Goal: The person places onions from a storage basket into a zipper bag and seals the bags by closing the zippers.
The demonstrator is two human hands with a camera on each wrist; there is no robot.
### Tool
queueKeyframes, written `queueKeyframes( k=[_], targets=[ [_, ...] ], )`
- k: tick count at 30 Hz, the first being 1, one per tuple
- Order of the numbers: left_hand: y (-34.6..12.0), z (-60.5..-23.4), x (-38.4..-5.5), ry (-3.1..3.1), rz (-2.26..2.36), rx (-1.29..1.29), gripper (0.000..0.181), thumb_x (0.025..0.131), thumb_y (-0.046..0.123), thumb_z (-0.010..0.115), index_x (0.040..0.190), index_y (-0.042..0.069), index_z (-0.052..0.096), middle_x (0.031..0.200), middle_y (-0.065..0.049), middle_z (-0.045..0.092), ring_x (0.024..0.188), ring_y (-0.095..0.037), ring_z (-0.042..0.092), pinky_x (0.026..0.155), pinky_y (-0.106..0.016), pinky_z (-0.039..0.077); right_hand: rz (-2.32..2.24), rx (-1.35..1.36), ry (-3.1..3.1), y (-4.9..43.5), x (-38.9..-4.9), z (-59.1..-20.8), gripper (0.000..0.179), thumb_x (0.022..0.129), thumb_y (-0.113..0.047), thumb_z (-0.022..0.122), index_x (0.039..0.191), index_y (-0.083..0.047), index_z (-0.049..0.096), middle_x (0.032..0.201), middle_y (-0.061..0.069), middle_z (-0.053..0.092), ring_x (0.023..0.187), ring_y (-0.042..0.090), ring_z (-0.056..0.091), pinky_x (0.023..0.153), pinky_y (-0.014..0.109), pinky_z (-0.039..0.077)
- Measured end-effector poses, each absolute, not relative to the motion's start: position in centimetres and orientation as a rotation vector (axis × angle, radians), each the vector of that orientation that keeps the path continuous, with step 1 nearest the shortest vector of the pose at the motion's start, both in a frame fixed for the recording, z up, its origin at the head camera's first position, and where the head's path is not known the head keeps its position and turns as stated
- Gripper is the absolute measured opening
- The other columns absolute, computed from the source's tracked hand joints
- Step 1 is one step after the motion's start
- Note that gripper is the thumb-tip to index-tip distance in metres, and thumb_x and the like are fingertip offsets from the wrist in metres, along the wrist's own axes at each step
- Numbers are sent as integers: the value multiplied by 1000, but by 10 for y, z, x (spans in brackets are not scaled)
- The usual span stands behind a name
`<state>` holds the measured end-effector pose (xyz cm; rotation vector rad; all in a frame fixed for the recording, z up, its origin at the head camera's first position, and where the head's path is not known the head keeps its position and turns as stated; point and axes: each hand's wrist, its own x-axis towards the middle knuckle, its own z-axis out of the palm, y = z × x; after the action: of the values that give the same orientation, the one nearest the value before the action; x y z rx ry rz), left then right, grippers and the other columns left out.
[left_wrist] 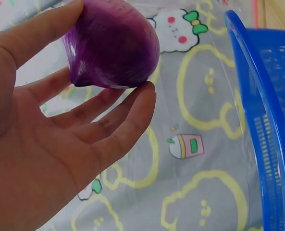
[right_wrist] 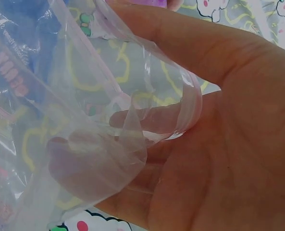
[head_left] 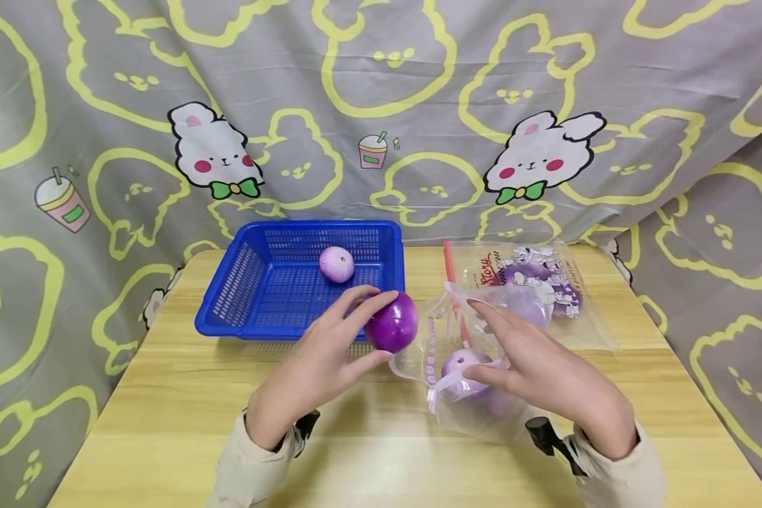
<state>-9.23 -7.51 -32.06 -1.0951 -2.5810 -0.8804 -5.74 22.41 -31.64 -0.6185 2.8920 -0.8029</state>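
Observation:
My left hand grips a shiny purple onion between thumb and fingertips, just past the near right corner of the blue basket. In the left wrist view its pointed end faces the palm. My right hand is at the mouth of a clear plastic zip bag, thumb and fingers spread wide apart. The bag's rim lies across that palm in the right wrist view, with some fingers showing through the film. Inside this bag sits a paler purple onion, partly hidden by the thumb.
The blue mesh basket stands at the back left, holding one pale pink-purple onion. At the back right lies a printed clear bag with a red zip strip and purple contents. A patterned curtain hangs behind the wooden table.

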Motion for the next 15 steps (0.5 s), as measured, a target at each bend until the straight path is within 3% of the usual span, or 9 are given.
queueKeyframes(
  k=[8,15],
  targets=[
    [-60,-322,-78,-2538,-945,-1247,70,86,28,80,147,24,47,141,-1,48,122,-16,56,98,-32,51,-791,-690,2888,216,-57,-319,88,88,-39,75,156,-8,29,154,14,41,140,37,39,110,57,35],
    [-48,-326,-73,-2617,-907,-1325,70,89,34,75,150,27,43,149,-1,44,128,-18,53,101,-37,49,-810,-727,2873,209,-52,-318,87,88,-46,73,155,-8,31,153,11,42,137,33,44,106,55,42]
  ],
)
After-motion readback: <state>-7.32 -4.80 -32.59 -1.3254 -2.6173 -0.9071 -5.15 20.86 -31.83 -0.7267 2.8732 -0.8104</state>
